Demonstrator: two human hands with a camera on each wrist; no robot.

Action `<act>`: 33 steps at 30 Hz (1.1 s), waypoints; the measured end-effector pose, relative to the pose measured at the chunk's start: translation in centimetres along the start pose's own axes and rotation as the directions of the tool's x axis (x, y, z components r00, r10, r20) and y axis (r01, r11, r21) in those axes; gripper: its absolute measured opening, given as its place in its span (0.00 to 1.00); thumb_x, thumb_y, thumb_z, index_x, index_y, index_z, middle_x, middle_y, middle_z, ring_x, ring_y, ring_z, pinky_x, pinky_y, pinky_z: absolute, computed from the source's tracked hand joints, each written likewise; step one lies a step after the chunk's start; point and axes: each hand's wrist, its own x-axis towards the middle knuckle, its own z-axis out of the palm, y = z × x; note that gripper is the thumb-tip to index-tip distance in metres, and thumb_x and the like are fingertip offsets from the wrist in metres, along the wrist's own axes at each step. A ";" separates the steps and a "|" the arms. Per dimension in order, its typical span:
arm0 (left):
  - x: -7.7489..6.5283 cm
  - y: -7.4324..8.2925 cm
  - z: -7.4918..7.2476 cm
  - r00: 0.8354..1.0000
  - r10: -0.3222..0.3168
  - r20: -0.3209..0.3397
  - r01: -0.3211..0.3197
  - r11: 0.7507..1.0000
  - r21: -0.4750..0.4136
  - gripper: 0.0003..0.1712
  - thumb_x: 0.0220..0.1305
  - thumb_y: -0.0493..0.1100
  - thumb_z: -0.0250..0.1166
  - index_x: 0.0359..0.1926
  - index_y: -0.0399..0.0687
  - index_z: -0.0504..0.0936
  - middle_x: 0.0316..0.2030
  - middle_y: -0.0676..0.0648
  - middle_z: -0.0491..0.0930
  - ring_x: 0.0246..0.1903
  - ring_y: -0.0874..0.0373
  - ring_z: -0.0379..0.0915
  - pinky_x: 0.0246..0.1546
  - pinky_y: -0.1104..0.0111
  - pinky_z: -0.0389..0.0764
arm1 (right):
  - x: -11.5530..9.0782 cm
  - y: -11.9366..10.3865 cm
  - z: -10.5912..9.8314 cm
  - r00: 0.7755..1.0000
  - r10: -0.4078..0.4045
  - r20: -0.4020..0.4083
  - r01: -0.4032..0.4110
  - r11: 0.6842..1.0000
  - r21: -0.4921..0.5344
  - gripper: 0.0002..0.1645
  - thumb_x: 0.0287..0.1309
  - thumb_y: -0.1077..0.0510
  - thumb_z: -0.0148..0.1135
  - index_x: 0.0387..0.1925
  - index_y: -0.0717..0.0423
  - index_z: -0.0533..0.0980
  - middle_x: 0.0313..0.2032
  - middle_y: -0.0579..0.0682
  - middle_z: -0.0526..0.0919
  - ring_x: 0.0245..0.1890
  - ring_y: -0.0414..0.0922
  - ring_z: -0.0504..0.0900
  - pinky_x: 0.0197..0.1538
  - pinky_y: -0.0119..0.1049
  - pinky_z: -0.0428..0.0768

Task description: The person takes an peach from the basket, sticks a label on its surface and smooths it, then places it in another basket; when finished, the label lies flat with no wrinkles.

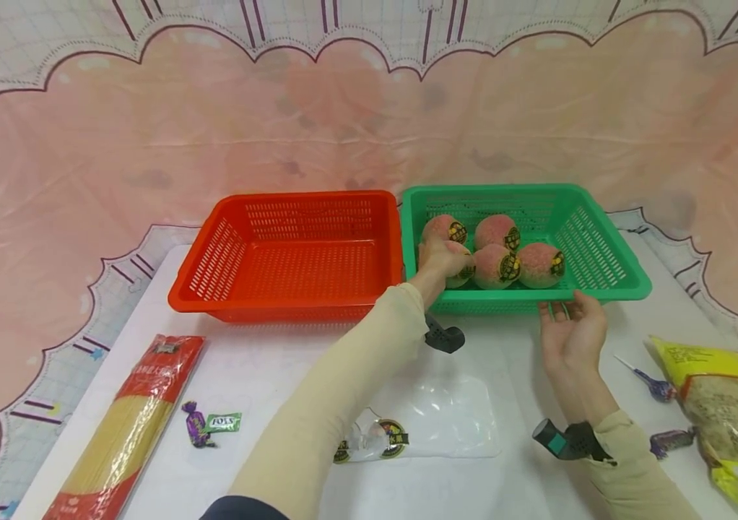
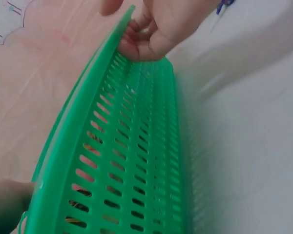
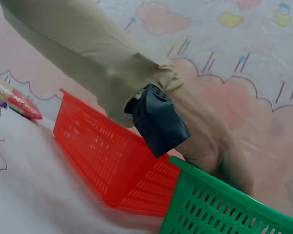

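In the head view, a green basket [image 1: 609, 245] holds several pink, speckled round fruits [image 1: 541, 265] with dark stickers. My left hand [image 1: 435, 261] reaches over its front rim at the left end and grasps the front-left fruit [image 1: 458, 273]; its fingertips are mostly hidden. At the front rim, toward the right, my right hand [image 1: 573, 339] grips the basket, palm up. The left wrist view shows the right hand's fingers [image 2: 142, 41] curled at the rim. From the right wrist view, the left hand [image 3: 234, 168] dips behind the green wall [image 3: 219, 204].
A red basket [image 1: 203, 289] stands against the green one's left side. Noodles [image 1: 128, 426] and wrapped candies [image 1: 196, 422] lie at left. A clear plastic bag [image 1: 440, 419] lies in front. At right are a lollipop [image 1: 658, 386], another candy [image 1: 671, 440] and a yellow bag [image 1: 733, 412].
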 end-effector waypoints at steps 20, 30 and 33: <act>0.4 -0.1 0.8 0.999 0.050 0.015 -0.050 0.999 -0.003 0.53 0.42 0.40 0.71 0.66 0.56 0.48 0.68 0.42 0.40 0.68 0.47 0.37 0.60 0.55 0.61 | 0.5 -0.6 -0.8 0.999 0.031 0.011 -0.030 0.997 -0.075 0.16 0.62 0.59 0.43 0.49 0.45 0.53 0.46 0.45 0.57 0.50 0.40 0.57 0.55 0.32 0.63; -1.6 1.5 -1.5 0.984 0.170 0.043 -0.170 0.985 -0.011 0.45 0.49 0.51 0.66 0.64 0.56 0.50 0.63 0.47 0.52 0.59 0.55 0.57 0.54 0.61 0.68 | 0.0 -1.2 -1.0 0.989 0.134 0.069 -0.105 0.938 -0.329 0.13 0.64 0.53 0.42 0.45 0.46 0.51 0.42 0.45 0.55 0.46 0.40 0.55 0.53 0.33 0.62; -3.1 1.4 -3.5 0.970 0.216 0.112 -0.211 0.976 -0.056 0.46 0.52 0.53 0.63 0.66 0.60 0.46 0.66 0.50 0.50 0.64 0.55 0.52 0.58 0.57 0.64 | -0.4 -1.5 -1.6 0.963 0.235 0.130 -0.147 0.866 -0.477 0.13 0.63 0.50 0.43 0.42 0.46 0.53 0.40 0.46 0.58 0.45 0.42 0.57 0.51 0.35 0.64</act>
